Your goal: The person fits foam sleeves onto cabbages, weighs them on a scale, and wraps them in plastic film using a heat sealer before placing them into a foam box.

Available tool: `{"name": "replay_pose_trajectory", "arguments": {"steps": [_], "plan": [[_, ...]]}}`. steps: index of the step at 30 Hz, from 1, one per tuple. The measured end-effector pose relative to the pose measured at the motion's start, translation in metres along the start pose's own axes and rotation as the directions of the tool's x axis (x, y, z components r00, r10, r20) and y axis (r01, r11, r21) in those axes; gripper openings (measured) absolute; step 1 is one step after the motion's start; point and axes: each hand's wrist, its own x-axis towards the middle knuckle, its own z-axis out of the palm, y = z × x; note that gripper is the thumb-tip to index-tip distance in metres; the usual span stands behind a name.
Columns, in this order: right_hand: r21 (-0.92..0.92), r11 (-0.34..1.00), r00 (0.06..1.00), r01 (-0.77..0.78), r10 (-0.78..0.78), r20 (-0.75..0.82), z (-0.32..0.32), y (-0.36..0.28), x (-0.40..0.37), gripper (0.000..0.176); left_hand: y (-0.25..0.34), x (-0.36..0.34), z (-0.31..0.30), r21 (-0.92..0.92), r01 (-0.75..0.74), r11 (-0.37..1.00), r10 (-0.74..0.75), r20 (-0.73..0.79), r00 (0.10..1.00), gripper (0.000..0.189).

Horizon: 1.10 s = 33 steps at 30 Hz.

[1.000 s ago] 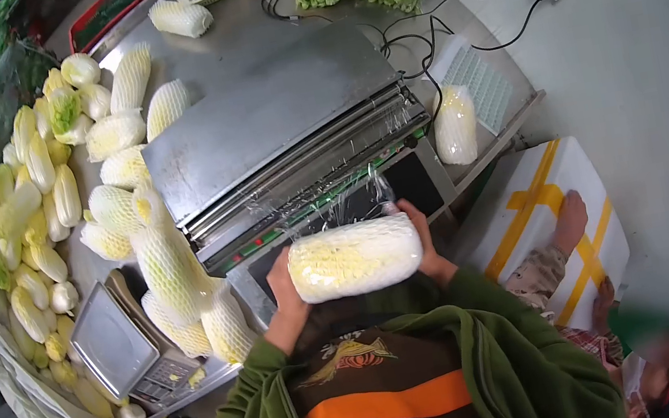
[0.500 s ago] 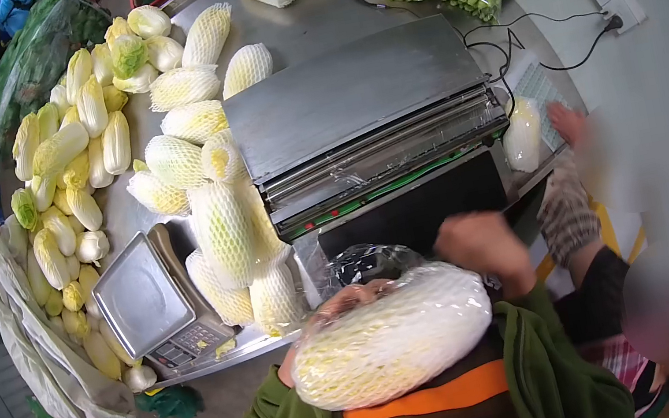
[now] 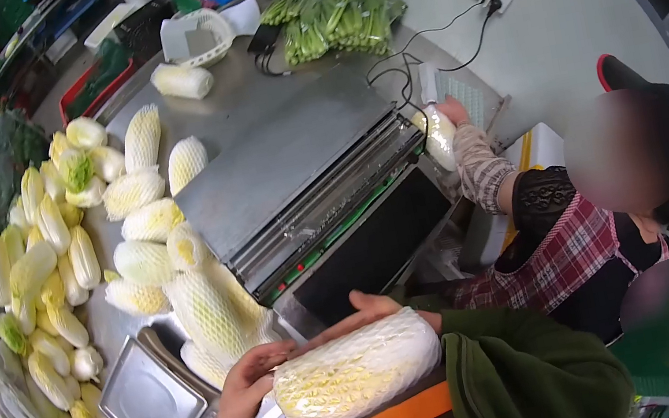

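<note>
A napa cabbage point(image 3: 358, 370) in a white foam net and shiny clear film lies lengthwise against my body. My left hand point(image 3: 246, 395) grips its left end, fingers curled over the top. Along its far side rests my right hand point(image 3: 362, 316), fingers stretched over the film toward my left hand and thumb raised. Both hands hold the cabbage between them; the fingers' undersides are hidden. Just beyond stands the film wrapping machine point(image 3: 291, 163), with its black plate point(image 3: 367, 243) nearest my right hand. Netted cabbages point(image 3: 206, 317) are piled beyond my left hand.
A scale point(image 3: 153, 398) stands at left, near bare cabbages point(image 3: 47, 251). Bagged greens point(image 3: 341, 15) lie at the back beside a white basket point(image 3: 197, 36). At right, a co-worker's hand point(image 3: 451, 109) is by another wrapped cabbage point(image 3: 437, 141). Cables point(image 3: 407, 62) run to a wall socket.
My right hand has come from above the machine's front onto the cabbage's far side. Loose film beside the cabbage no longer shows. My view has turned right; the co-worker's hand is at the other wrapped cabbage.
</note>
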Motion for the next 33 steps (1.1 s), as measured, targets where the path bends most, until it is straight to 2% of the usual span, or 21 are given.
{"name": "replay_pose_trajectory", "arguments": {"steps": [1, 3, 4, 5, 6, 10, 14, 15, 16, 18, 20, 22, 23, 24, 26, 27, 28, 29, 30, 32, 33], "plan": [[-0.033, 0.999, 0.989, -0.026, 0.021, -0.149, 0.000, 0.000, 0.001, 0.091, 0.013, 0.002, 0.010, 0.007, -0.009, 1.000, 0.009, 0.017, 1.000, 0.063], [-0.020, 0.999, 0.903, -0.045, 0.032, -0.428, 0.005, -0.002, 0.000, 0.081, 0.032, 0.001, 0.046, -0.440, -0.204, 0.874, 0.255, 0.057, 0.965, 0.063], [-0.027, 0.999, 0.903, -0.036, 0.021, -0.429, 0.011, -0.005, 0.000, 0.081, 0.034, 0.003, 0.052, -0.484, 0.087, 0.871, -0.184, -0.157, 0.970, 0.077], [-0.027, 0.998, 0.857, -0.048, 0.028, -0.514, 0.017, -0.010, 0.000, 0.081, 0.038, 0.004, 0.059, -0.094, -0.078, 0.992, 0.064, -0.147, 0.987, 0.082], [-0.022, 0.998, 0.804, -0.061, 0.036, -0.594, 0.020, -0.014, -0.002, 0.080, 0.041, 0.005, 0.064, 0.298, -0.263, 0.918, 0.287, -0.040, 0.957, 0.086], [0.077, 0.997, 0.814, -0.007, 0.051, -0.578, 0.006, -0.022, -0.019, 0.079, 0.041, 0.021, 0.066, 0.232, -0.147, 0.962, 0.165, -0.060, 0.984, 0.090], [0.166, 0.977, 0.892, 0.132, -0.043, -0.451, 0.000, -0.038, -0.046, 0.089, 0.065, 0.053, 0.070, 0.534, -0.328, 0.779, 0.364, 0.041, 0.931, 0.089], [-0.031, 0.981, 0.924, 0.189, -0.189, -0.334, 0.009, -0.046, -0.052, 0.091, 0.074, 0.062, 0.073, 0.661, -0.370, 0.653, 0.415, 0.097, 0.905, 0.090], [-0.218, 0.938, 0.932, 0.268, -0.310, -0.186, 0.012, -0.053, -0.059, 0.093, 0.080, 0.072, 0.074, 0.665, -0.369, 0.649, 0.409, 0.104, 0.907, 0.090], [-0.276, 0.901, 0.927, 0.336, -0.367, -0.071, -0.006, -0.065, -0.069, 0.095, 0.090, 0.089, 0.075, 0.755, -0.436, 0.490, 0.524, 0.144, 0.839, 0.090], [-0.588, 0.672, 0.832, 0.450, -0.555, 0.003, -0.014, -0.081, -0.068, 0.079, 0.095, 0.118, 0.080, 0.759, -0.481, 0.439, 0.523, 0.220, 0.824, 0.100], [-0.377, 0.703, 0.733, 0.603, -0.675, -0.087, -0.011, -0.099, -0.063, 0.074, 0.086, 0.153, 0.091, 0.489, -0.550, 0.677, 0.682, -0.137, 0.719, 0.113], [-0.347, 0.663, 0.704, 0.663, -0.710, -0.013, -0.012, -0.115, -0.059, 0.074, 0.084, 0.175, 0.099, 0.321, -0.548, 0.773, 0.629, -0.270, 0.729, 0.123], [-0.311, 0.621, 0.667, 0.719, -0.743, 0.059, -0.013, -0.133, -0.055, 0.074, 0.063, 0.183, 0.077, 0.109, -0.282, 0.953, 0.301, -0.261, 0.917, 0.117], [-0.389, 0.472, 0.551, 0.791, -0.826, 0.118, -0.027, -0.167, -0.050, 0.074, 0.048, 0.224, 0.109, -0.180, -0.425, 0.887, 0.337, -0.376, 0.863, 0.093], [-0.474, 0.350, 0.470, 0.808, -0.868, 0.159, -0.024, -0.185, -0.049, 0.074, 0.057, 0.249, 0.134, -0.282, -0.491, 0.824, 0.358, -0.413, 0.837, 0.067], [-0.552, 0.223, 0.390, 0.804, -0.898, 0.205, -0.019, -0.200, -0.048, 0.073, 0.071, 0.266, 0.151, -0.425, -0.490, 0.762, 0.293, -0.448, 0.844, 0.057], [-0.671, 0.063, 0.266, 0.739, -0.942, 0.205, -0.019, -0.210, -0.050, 0.071, 0.069, 0.280, 0.144, -0.501, -0.417, 0.758, 0.256, -0.358, 0.898, 0.058], [-0.770, -0.078, 0.151, 0.633, -0.963, 0.222, -0.017, -0.221, -0.052, 0.069, 0.068, 0.292, 0.135, -0.568, -0.345, 0.747, 0.224, -0.274, 0.935, 0.058], [-0.896, -0.387, -0.136, 0.217, -0.921, 0.365, -0.027, -0.254, -0.065, 0.058, 0.062, 0.289, 0.135, -0.397, -0.350, 0.848, 0.248, -0.284, 0.926, 0.057], [-0.783, -0.247, -0.228, 0.570, -0.964, 0.138, -0.049, -0.275, -0.071, 0.047, 0.070, 0.277, 0.145, -0.273, -0.383, 0.883, 0.297, -0.306, 0.904, 0.057]]}}
